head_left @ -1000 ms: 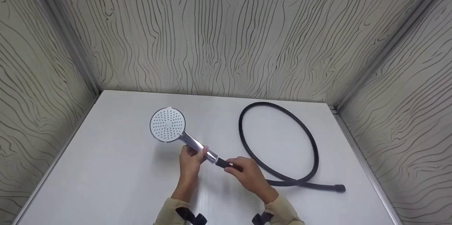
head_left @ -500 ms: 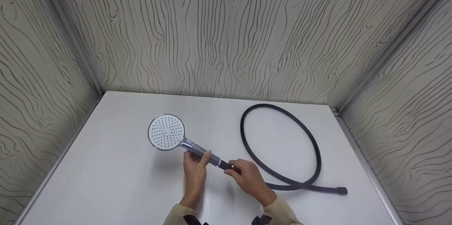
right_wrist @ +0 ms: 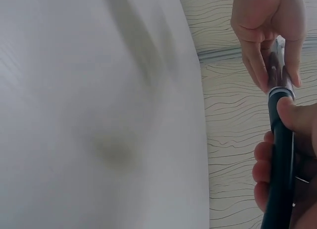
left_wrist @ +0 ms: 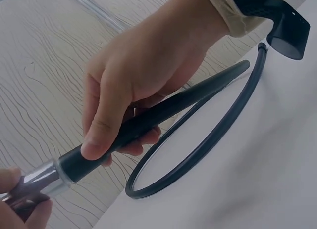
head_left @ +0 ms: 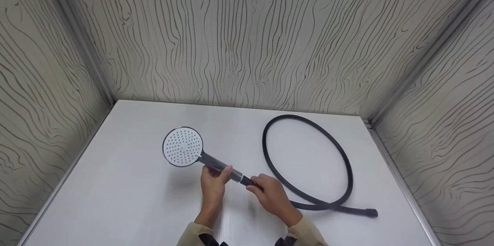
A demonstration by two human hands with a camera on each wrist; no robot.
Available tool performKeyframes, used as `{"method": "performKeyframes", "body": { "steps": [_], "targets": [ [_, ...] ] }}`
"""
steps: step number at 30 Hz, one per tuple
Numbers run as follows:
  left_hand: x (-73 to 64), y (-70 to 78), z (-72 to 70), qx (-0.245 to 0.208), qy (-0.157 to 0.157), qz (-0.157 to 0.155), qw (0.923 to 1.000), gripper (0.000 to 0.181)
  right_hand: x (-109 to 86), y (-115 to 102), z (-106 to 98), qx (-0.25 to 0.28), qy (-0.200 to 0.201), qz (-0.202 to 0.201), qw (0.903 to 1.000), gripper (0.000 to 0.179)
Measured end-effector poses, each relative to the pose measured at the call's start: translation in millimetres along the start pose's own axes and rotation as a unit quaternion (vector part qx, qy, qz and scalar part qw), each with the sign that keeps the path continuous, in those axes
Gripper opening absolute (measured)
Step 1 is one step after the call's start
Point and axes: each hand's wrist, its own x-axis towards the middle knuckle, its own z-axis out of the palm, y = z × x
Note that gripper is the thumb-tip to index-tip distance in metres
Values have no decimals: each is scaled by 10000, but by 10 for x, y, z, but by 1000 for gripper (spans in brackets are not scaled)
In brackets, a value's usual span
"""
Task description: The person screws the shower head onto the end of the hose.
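A round shower head point(head_left: 183, 146) with a white dotted face and chrome handle is held over the white table, face toward the head camera. My left hand point(head_left: 213, 188) grips its handle, thumb on top. The black hose point(head_left: 307, 121) has one end right at the handle's lower end, where a pale ring shows in the left wrist view. Just behind that joint my right hand point(head_left: 271, 196) pinches the hose end point(left_wrist: 74, 164) between thumb and fingers. In the right wrist view, the fingers of my right hand point(right_wrist: 297, 155) curl around the hose.
The rest of the hose lies in one large loop on the right of the white table point(head_left: 127, 199), its free end point(head_left: 371, 212) pointing right. Wood-patterned panels point(head_left: 231, 37) stand at the back and both sides.
Both hands and the shower head have come slightly lower in the head view. The handle has turned a little about its length, and both hands keep their hold.
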Motion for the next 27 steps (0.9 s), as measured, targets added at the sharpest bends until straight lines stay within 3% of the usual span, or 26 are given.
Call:
{"method": "performKeyframes", "body": {
  "steps": [4, 7, 13, 18, 24, 27],
  "targets": [
    [8, -1, -34, -100, -197, -184, 9996, 40, 7, 7, -24, 186, -341, 153, 9991, 25],
    [29, -1, -33, -165, -206, -188, 9995, 40, 16, -7, -43, 231, -376, 165, 9989, 25],
    [55, -14, -11, -403, -51, -277, 9988, 57, 13, -39, -30, -103, 126, -187, 9997, 19],
    [40, -24, -7, -507, 81, -357, 9980, 73, 0, -57, 11, -626, 583, -663, 9941, 14],
    [29, -45, 14, -224, 265, -402, 9986, 64, -24, -54, 50, -1047, 997, -1009, 9843, 13],
    [35, -67, 17, -245, 275, -348, 9987, 58, -35, -42, 57, -932, 953, -943, 9866, 12]
  ]
}}
